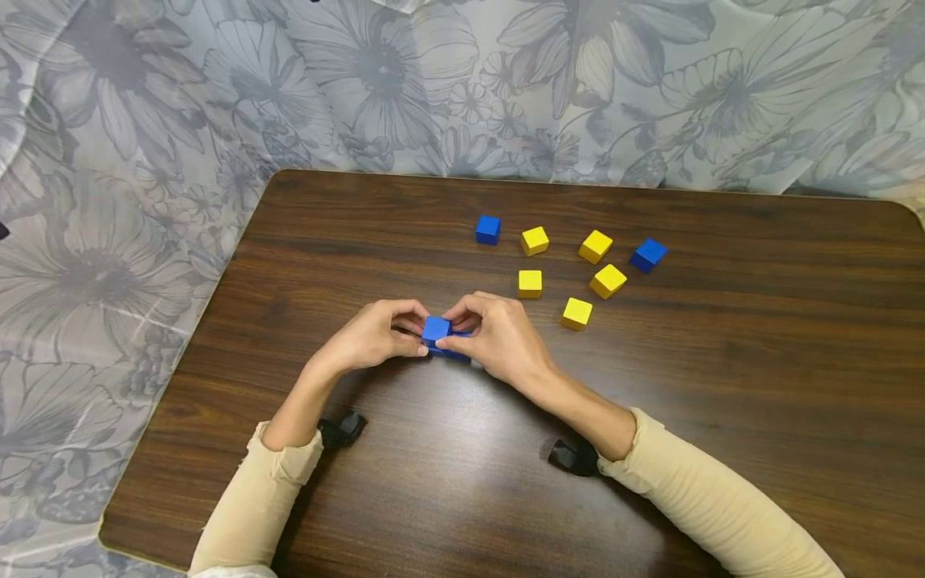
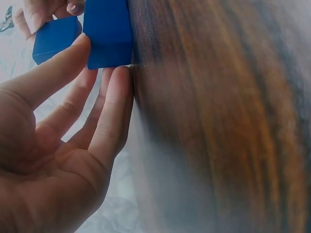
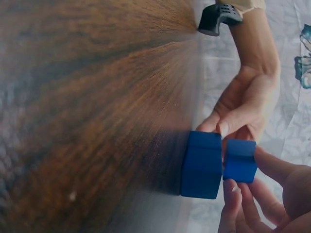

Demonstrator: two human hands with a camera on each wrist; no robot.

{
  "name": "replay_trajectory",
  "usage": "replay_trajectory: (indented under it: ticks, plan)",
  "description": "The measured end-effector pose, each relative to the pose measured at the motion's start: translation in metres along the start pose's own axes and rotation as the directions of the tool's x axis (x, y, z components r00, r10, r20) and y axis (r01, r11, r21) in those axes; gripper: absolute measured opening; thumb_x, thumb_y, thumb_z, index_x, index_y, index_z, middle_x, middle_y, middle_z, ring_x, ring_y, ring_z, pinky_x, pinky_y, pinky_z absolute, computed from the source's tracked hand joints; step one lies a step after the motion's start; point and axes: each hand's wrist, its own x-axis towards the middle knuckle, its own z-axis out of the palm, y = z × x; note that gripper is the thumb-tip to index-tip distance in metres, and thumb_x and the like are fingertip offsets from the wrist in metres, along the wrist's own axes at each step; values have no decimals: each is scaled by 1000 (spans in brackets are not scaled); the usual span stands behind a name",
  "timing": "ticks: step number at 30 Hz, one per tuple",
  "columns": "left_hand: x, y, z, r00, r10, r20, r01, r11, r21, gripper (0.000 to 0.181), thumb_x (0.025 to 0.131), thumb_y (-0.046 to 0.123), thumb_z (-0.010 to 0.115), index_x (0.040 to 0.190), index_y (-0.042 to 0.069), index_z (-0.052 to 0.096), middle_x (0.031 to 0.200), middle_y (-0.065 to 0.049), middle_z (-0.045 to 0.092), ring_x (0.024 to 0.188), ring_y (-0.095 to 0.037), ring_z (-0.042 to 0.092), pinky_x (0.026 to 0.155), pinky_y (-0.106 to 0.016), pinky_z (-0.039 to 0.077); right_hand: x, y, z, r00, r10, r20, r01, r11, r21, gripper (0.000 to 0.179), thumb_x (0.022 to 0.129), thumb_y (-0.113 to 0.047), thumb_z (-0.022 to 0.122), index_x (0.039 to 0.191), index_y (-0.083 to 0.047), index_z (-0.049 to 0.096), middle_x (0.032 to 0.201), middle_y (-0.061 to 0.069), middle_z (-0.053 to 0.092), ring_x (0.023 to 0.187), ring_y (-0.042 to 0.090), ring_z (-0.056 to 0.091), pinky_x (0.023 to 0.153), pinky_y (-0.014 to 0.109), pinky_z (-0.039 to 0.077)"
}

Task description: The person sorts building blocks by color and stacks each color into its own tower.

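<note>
My right hand [image 1: 499,333] pinches a blue cube [image 1: 436,330] between thumb and fingers, just above a low row of blue cubes [image 1: 459,350] on the table. In the right wrist view a seam splits this row [image 3: 201,170], and the held cube [image 3: 240,160] is very close above it; contact is unclear. My left hand [image 1: 376,333] is at the row's left end. Its thumb and fingertips hold the end cube [image 2: 108,36], as the left wrist view shows. Fingers partly hide the row in the head view.
Several yellow cubes [image 1: 530,284] lie scattered behind and right of the hands. Two loose blue cubes [image 1: 487,230] [image 1: 648,255] are among them. The dark wooden table [image 1: 759,337] meets a floral curtain [image 1: 462,88] at its back edge.
</note>
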Motion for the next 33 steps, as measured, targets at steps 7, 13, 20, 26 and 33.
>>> replay_trajectory:
  ticks: [7, 13, 20, 26, 33]
  plan:
    - [0, 3, 0, 1000, -3, 4, 3, 999, 53, 33, 84, -3, 77, 115, 3, 67, 109, -12, 69, 101, -23, 68, 84, -28, 57, -1, 0, 1, 1000, -1, 7, 1, 1000, -10, 26, 76, -21, 88, 95, -10, 74, 91, -1, 69, 82, 12, 69, 68, 20, 56]
    - [0, 2, 1, 1000, 16, 2, -16, 995, 98, 34, 84, 2, 78, 116, 5, 68, 107, -10, 70, 92, -20, 69, 79, -31, 57, -1, 0, 1, 1000, -14, 3, 14, 999, -43, 26, 76, -20, 88, 96, -9, 74, 91, -1, 68, 83, 13, 69, 69, 21, 56]
    - [-1, 1, 1, 1000, 3, -1, -2, 995, 102, 35, 84, 2, 78, 118, 7, 68, 107, -9, 69, 89, -18, 69, 76, -32, 57, -1, -1, 1, 1000, -23, 6, 23, 998, -57, 27, 76, -20, 88, 95, -8, 74, 90, 1, 68, 82, 14, 69, 69, 21, 56]
    - [-1, 2, 1, 1000, -3, -1, 3, 995, 103, 37, 84, 0, 78, 119, 6, 67, 108, -10, 70, 92, -19, 70, 77, -32, 58, -1, 0, 2, 1000, -21, 9, 22, 999, -47, 26, 76, -19, 88, 95, -8, 74, 90, 1, 68, 82, 14, 68, 69, 21, 55]
    - [-1, 5, 2, 1000, -3, -17, 5, 989, 150, 39, 81, 3, 82, 118, 7, 68, 109, -10, 70, 95, -19, 70, 78, -30, 58, -1, -1, 2, 1000, -20, 14, 21, 999, -44, 26, 77, -18, 88, 96, -8, 74, 91, 1, 69, 82, 14, 68, 70, 21, 55]
